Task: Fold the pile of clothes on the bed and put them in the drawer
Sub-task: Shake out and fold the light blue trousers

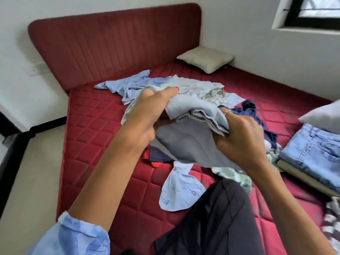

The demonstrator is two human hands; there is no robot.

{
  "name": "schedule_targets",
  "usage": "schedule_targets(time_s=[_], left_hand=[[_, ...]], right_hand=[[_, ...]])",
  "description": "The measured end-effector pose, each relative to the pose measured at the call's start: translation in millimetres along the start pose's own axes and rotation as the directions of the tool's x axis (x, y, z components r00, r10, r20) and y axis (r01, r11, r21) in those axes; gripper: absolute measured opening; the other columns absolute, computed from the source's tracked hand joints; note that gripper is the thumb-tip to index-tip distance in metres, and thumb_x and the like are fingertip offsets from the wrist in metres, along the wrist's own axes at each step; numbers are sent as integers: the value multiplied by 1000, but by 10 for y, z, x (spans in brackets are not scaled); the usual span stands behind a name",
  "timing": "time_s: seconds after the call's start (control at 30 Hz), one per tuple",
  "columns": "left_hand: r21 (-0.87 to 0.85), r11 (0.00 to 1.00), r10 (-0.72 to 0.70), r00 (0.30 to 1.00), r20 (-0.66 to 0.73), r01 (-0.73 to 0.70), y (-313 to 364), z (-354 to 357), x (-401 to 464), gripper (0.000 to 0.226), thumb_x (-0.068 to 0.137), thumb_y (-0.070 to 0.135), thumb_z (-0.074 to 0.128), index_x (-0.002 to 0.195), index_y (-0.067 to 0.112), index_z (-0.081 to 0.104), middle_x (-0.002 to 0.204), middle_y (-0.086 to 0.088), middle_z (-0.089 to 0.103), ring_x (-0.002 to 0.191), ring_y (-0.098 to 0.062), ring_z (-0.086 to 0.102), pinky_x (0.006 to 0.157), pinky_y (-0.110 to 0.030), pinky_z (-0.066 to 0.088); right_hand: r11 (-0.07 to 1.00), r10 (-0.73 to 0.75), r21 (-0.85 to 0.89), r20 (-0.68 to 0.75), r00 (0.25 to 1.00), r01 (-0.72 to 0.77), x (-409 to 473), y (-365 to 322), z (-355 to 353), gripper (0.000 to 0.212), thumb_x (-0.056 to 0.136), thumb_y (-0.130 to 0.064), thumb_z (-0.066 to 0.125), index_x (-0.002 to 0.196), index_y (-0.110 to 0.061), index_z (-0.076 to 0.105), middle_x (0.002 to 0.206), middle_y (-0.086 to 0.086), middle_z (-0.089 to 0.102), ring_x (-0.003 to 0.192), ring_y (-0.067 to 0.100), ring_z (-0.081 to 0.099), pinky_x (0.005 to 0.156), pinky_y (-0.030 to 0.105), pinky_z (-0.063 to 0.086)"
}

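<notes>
Your left hand and your right hand are both clenched on the same pale grey-blue garment, which you hold bunched up in the air above the red quilted mattress. The left hand's fingers curl over the garment's upper edge, thumb on top, while the right hand grips its layered folds from the other side; the two hands sit close to each other with the cloth stretched between them. Beyond the held garment, towards the red padded headboard, the rest of the pile lies loose on the mattress: a light blue shirt spread flat, and just beside it a checked pale shirt. Behind your right hand a dark navy garment lies crumpled. Below the held garment a small light blue printed piece rests on the mattress, with a red and navy piece just beside it, partly hidden by the cloth you are holding. At the mattress's right edge folded light blue jeans lie on a small stack, near a white pillow. A beige cushion sits in the far corner of the mattress against the headboard. Your dark-trousered knee rests on the mattress's near side.
</notes>
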State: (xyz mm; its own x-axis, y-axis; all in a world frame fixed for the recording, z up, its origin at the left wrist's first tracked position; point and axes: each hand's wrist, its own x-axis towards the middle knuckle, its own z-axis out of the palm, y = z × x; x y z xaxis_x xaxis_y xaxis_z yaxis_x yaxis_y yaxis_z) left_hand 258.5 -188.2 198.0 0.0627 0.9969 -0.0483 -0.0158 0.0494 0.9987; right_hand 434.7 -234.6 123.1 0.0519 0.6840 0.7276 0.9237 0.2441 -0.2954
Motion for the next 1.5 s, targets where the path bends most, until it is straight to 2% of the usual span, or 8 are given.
schedule_targets(time_s=[0.23, 0.47, 0.67, 0.8, 0.93, 1.03, 1.23, 1.5], left_hand=[[-10, 996, -82, 914, 397, 94, -81, 1050, 137, 25, 96, 39, 50, 90, 19, 64, 83, -7, 74, 73, -23, 73, 52, -18, 51], [118, 992, -103, 850, 517, 48, -427, 1821, 349, 28, 99, 32, 46, 117, 14, 59, 86, -2, 76, 66, -11, 70, 56, -18, 48], [203, 979, -112, 805, 583, -10, -702, 2317, 530, 19, 100, 26, 47, 104, 18, 64, 85, -1, 76, 68, -11, 69, 56, -16, 47], [229, 972, -173, 794, 582, 44, -988, 2481, 576, 19, 101, 22, 45, 100, 16, 63, 80, 0, 74, 63, -8, 67, 54, -16, 46], [337, 935, -296, 764, 573, 110, -1397, 2466, 634, 18, 101, 23, 45, 99, 17, 62, 84, -1, 74, 63, -7, 67, 54, -16, 44], [417, 894, -382, 765, 519, 163, -1664, 2364, 704, 17, 100, 21, 46, 99, 15, 62, 86, -2, 73, 64, -8, 65, 54, -17, 43], [490, 841, -461, 777, 428, 228, -1927, 2183, 820, 21, 98, 25, 49, 107, 11, 63, 95, -7, 74, 72, -13, 66, 57, -19, 47], [465, 824, -522, 754, 399, 324, -2035, 1926, 860, 23, 98, 28, 50, 108, 12, 64, 96, -3, 75, 79, -14, 69, 62, -20, 48]], right_hand=[[950, 189, -255, 24, 982, -177, -74, 965, -676, 24, 62, -11, 71, 76, -17, 53, 60, 10, 61, 63, 44, 57, 55, 32, 29], [801, 447, -477, 77, 891, -361, -55, 2094, -1274, 22, 74, -19, 65, 96, -15, 64, 93, 22, 66, 91, 46, 59, 68, 41, 40], [679, 226, -672, -192, 955, -295, 31, 2759, -1710, 35, 63, -17, 47, 92, -9, 64, 76, 26, 64, 67, 49, 61, 57, 37, 35], [639, 262, -711, -157, 952, -294, -295, 3240, -1484, 42, 64, -9, 57, 104, -14, 67, 82, 18, 69, 62, 41, 64, 53, 36, 45], [629, 609, -703, 181, 772, -331, -1327, 3602, -707, 44, 60, -4, 61, 104, -5, 68, 84, 22, 65, 69, 42, 64, 56, 46, 54], [603, 743, -709, 334, 580, -365, -1938, 3724, -226, 57, 54, -10, 67, 110, 1, 66, 108, 31, 61, 97, 47, 61, 81, 54, 52], [557, 795, -739, 344, 499, -378, -1731, 3826, -216, 70, 76, -39, 61, 139, -12, 43, 145, 22, 39, 133, 35, 37, 109, 42, 29], [484, 842, -757, 267, 469, -438, -1445, 3682, -186, 65, 74, -72, 56, 110, -18, 55, 116, 8, 59, 113, 28, 56, 91, 42, 45]])
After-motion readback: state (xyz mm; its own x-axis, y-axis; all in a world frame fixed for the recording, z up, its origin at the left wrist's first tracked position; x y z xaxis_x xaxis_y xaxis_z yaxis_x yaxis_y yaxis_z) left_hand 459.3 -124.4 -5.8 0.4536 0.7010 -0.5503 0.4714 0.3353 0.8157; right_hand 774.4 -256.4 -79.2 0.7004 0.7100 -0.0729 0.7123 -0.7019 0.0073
